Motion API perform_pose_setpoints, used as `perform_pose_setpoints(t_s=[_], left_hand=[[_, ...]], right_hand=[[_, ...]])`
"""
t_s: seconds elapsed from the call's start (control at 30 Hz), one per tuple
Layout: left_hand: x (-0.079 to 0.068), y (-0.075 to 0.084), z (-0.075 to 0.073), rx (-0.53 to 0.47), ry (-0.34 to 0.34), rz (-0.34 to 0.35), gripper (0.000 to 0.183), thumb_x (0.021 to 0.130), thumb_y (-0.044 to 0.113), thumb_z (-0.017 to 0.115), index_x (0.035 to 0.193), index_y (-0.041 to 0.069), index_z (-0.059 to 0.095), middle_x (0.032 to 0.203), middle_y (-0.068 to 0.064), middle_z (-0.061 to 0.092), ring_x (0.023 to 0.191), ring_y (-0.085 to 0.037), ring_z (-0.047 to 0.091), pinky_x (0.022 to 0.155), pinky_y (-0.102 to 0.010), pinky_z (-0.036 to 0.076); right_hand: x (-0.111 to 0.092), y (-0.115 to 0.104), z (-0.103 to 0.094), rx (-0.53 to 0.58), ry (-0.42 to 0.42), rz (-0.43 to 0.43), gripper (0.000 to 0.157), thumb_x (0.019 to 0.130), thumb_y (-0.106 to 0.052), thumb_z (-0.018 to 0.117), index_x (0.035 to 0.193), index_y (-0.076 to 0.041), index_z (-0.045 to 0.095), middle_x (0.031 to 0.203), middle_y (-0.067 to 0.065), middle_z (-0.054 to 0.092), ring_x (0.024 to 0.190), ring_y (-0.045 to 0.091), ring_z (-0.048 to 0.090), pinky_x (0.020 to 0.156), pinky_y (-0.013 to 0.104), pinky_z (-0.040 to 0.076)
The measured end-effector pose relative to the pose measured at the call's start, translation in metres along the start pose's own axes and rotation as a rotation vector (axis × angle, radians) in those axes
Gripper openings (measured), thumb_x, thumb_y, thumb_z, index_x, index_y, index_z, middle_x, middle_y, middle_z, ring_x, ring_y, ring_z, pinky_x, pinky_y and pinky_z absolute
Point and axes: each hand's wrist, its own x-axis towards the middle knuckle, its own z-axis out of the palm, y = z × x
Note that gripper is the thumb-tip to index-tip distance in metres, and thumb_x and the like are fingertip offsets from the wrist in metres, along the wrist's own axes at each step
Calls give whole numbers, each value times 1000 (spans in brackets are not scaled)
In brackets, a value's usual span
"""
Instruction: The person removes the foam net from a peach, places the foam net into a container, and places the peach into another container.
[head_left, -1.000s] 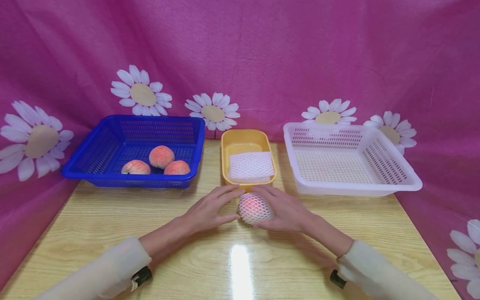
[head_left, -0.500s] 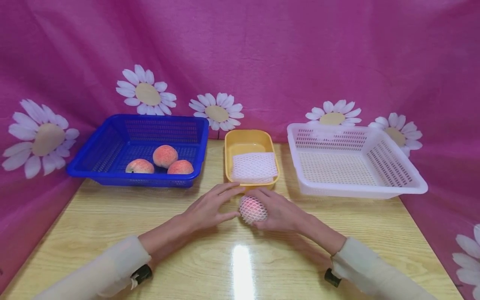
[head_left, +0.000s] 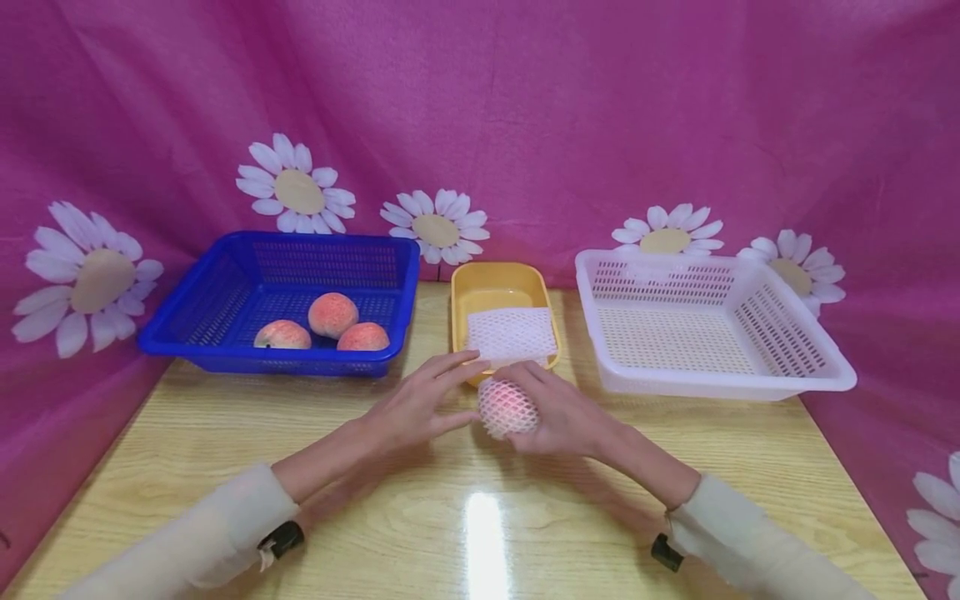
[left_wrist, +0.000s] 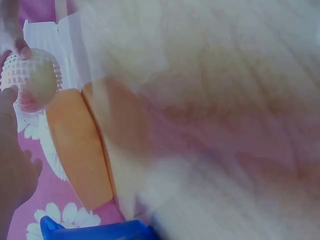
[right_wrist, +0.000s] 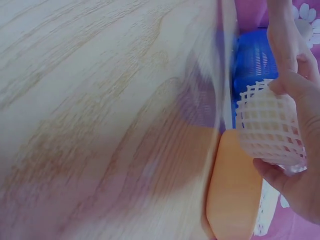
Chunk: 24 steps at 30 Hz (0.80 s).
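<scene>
A pinkish peach (head_left: 507, 408) sleeved in a white foam net is held in my right hand (head_left: 562, 412), just in front of the yellow bin (head_left: 459, 329). Thumb and fingers curve round its right side; the right wrist view shows the netted peach (right_wrist: 267, 122) between them, raised off the table. My left hand (head_left: 415, 406) is at the peach's left, fingers extended and spread, the thumb tip close to the net; whether it touches I cannot tell. Inside the yellow bin lie flat white foam nets (head_left: 512, 333).
At the left stands a blue basket (head_left: 262, 357) with bare peaches (head_left: 332, 314) in it. A white basket (head_left: 716, 383) stands at the right. The wooden table (head_left: 375, 525) ends at a pink flowered cloth (head_left: 525, 125) behind.
My right hand has closed in on the netted peach and raised it slightly toward the yellow bin. The left hand has shifted up a little beside it.
</scene>
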Motion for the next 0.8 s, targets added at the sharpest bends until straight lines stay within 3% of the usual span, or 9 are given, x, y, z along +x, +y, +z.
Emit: perform_pose_setpoints(t_s=[0.3, 0.6, 0.8], left_hand=[[11, -2, -14, -7, 64, 50, 65, 85, 27, 82, 142, 11, 55, 145, -14, 50, 133, -27, 47, 105, -42, 44], [18, 2, -24, -27, 63, 14, 65, 88, 32, 78, 145, 17, 53, 150, -7, 46, 136, -22, 43, 103, -40, 46], [23, 5, -24, -27, 129, 105, 50, 86, 25, 81, 130, 9, 62, 135, -8, 57, 127, -22, 52, 105, -34, 44]], right_hand=[[1, -5, -7, 29, 75, 3, 78, 65, -25, 87, 133, -13, 52, 127, 3, 55, 112, 16, 54, 88, 37, 54], [6, -3, -15, 27, 211, -130, 79, 65, -28, 85, 133, -6, 51, 128, 10, 55, 116, 24, 55, 97, 42, 50], [10, -4, -21, 79, 255, -159, 79, 65, -23, 85, 133, -3, 50, 128, 12, 54, 117, 25, 53, 98, 41, 49]])
